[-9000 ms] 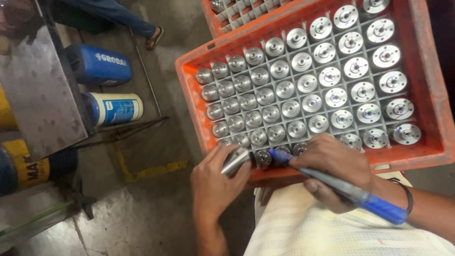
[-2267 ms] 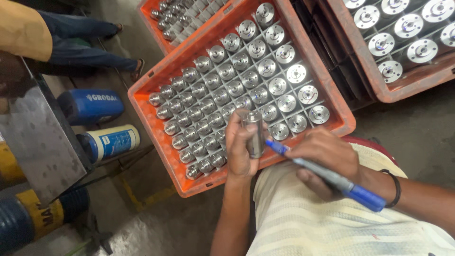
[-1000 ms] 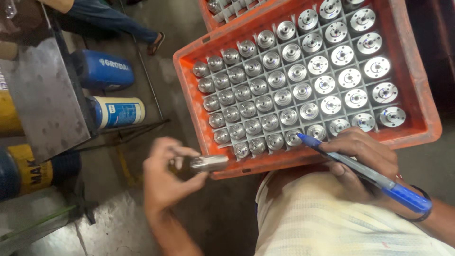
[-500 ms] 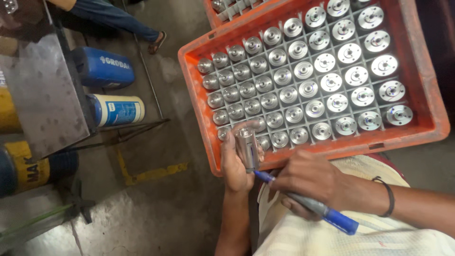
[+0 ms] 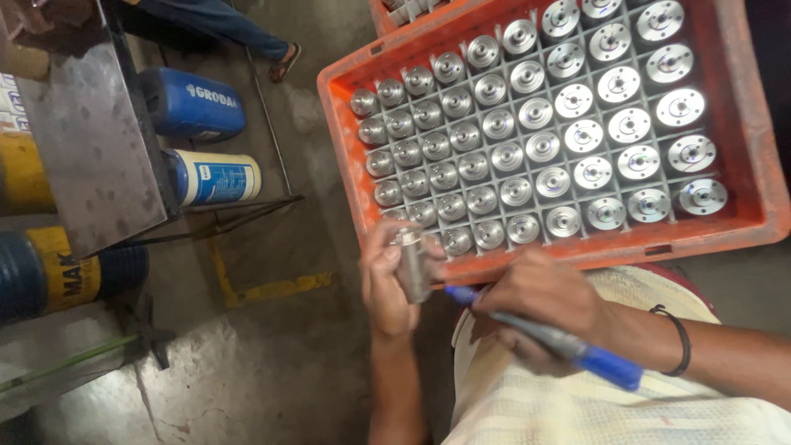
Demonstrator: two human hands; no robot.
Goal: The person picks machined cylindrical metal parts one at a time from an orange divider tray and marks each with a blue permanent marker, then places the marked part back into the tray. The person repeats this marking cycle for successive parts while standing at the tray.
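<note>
You hold one metal cylinder upright in your left hand, just in front of the near wall of the orange crate. Your fingers are wrapped tight around its body, so its side is turned towards your other hand, likely so the tip can reach it. Your right hand is closed on a blue marker, gripped like a pen, and its tip sits at the side of the cylinder, touching or nearly so; the picture does not settle which. A black band circles that wrist.

The crate rests tilted across your lap, its near edge just beside both hands, which keeps the parts within short reach. A grey grid divides it into cells, and each filled cell takes one part standing on end with its round flanged face up, so the parts stay apart and do not knock together. I count seven columns of parts; the rows run off the top edge, so a full count cannot be given. The near left corner cell is hidden behind your left hand.

A second orange crate shows at the top edge. On the floor to your left lie two blue cans and one white can beside a grey metal sheet, and another person's leg stands beyond.
</note>
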